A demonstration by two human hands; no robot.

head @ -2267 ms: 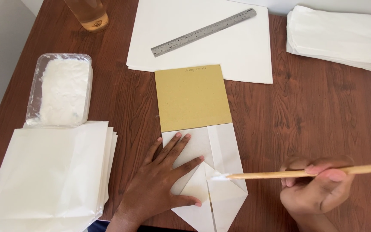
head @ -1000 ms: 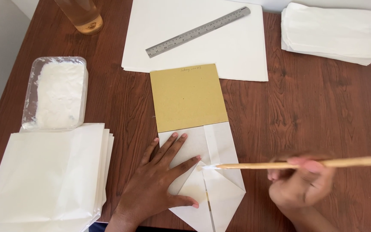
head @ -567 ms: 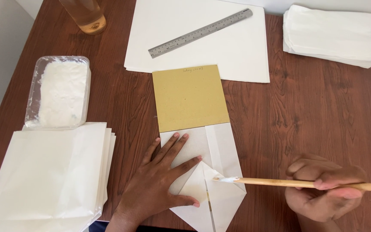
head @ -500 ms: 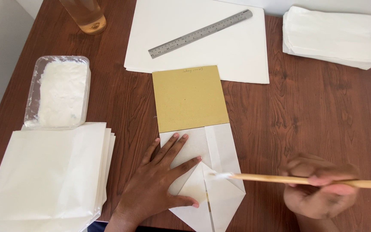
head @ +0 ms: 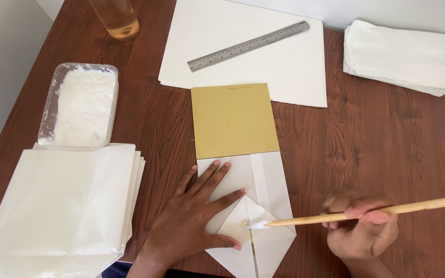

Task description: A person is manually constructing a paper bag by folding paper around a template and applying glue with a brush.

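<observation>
Light, floppy folded paper point(head: 263, 206) lies at the table's point(head: 377, 144) six o'clock edge, best pinned flat as the left hand point(head: 191, 221) does with spread fingers, while the right hand point(head: 361, 231) grips a wooden stick point(head: 366, 212).

Glue stick point(head: 366, 211) on folded paper point(head: 256, 216)

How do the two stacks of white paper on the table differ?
The left paper stack looks bigger and lies at the near left edge of the table, beside the left hand; the right paper stack looks smaller and sits at the far right corner, away from both hands. The left stack's sheets are fanned, with offset edges; the right stack's are nearly flush. Both are white, flat and untouched.
</observation>
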